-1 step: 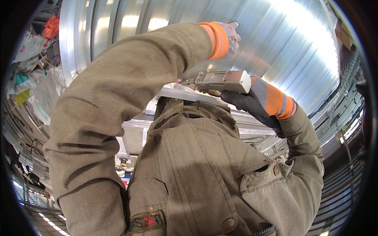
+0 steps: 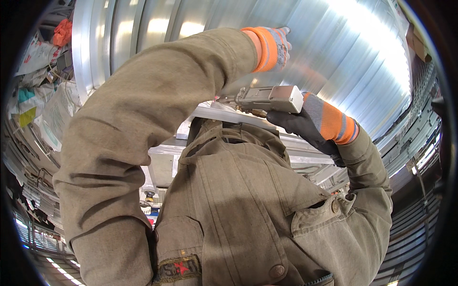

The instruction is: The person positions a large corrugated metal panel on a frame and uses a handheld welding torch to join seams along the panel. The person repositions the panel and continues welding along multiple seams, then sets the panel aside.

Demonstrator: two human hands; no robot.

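Observation:
My right hand, in an orange and grey glove with black coating, is closed round a grey, boxy welding gun. The gun's narrow nozzle points left, and a small reddish glow shows at its tip beside my left sleeve. Under the nozzle runs a bright metal bar in front of my chest. My left hand, gloved in the same colours, reaches across the ribbed metal panel. Its fingers look stretched out on the surface, though they are partly hidden by the back of the hand.
Bags and scrap are piled at the left, with an orange-red wad on top. Long metal profiles lie stacked at the right. Below the bar, a yellow and black fitting shows beside my left arm.

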